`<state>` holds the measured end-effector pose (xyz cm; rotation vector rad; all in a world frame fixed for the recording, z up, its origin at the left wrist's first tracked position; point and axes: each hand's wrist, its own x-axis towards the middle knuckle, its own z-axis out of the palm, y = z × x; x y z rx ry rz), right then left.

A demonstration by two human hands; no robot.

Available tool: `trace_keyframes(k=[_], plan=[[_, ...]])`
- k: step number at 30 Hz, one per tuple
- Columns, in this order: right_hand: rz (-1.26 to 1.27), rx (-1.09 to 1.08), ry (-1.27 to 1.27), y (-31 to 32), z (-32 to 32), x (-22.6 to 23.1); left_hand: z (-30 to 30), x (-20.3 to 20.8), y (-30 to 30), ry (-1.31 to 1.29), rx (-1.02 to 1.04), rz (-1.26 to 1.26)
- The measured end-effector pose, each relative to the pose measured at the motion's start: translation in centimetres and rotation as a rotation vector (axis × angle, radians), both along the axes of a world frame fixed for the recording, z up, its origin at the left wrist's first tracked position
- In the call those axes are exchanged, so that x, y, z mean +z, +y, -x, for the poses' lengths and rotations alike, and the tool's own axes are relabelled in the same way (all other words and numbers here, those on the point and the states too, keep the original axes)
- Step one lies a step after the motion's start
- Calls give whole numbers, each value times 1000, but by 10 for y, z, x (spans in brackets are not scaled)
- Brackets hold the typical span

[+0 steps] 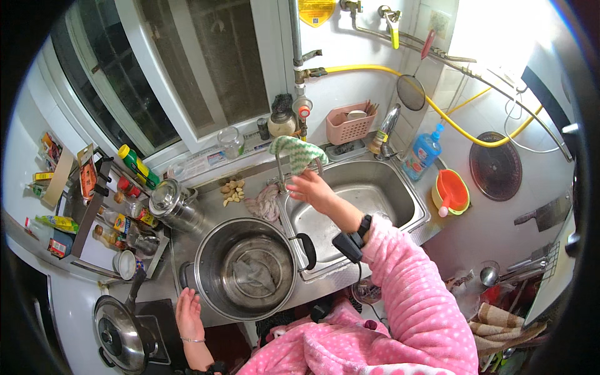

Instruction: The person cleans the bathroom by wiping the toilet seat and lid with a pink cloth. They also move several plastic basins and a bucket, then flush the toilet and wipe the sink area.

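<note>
**So, pot (215, 265) on bench (182, 248), both hands open**

Left hand (189, 317): just beside the pot's left handle, fingers extended, nothing held. Right hand (311, 189): beyond the pot, to its right, fingers loosely apart, no grip visible. Can't tell if it touches the green-and-white cloth (297, 153) next to it. Pale crumpled item (253, 275) inside pot, kind unclear. Sink (387, 181) right of pot; garlic (233, 192) behind it.
</note>
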<state>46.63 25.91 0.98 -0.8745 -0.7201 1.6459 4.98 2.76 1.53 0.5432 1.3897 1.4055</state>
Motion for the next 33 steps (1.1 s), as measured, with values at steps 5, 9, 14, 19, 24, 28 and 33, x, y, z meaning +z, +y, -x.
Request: trace_keyframes(k=[5,9,14,19,24,28,33], plan=[[214,82,-119,-25,-14,-75,-11,-2,-16,42,103,66],[-566,355,-1237,6,2,-133,-29,0,-32,61,185,140],[-1119,271,-1686,64,39,-162,-55,6,-53,131,271,235],[-1359,361,-1500,93,57,-175,-79,10,-65,162,335,317],[-1341,438,-1437,53,36,-190,-93,14,-52,156,275,262],[-1413,747,-1299,-29,-13,-173,-98,27,-30,163,164,153],[-962,591,-1070,-146,-86,-136,-123,54,11,185,67,77]])
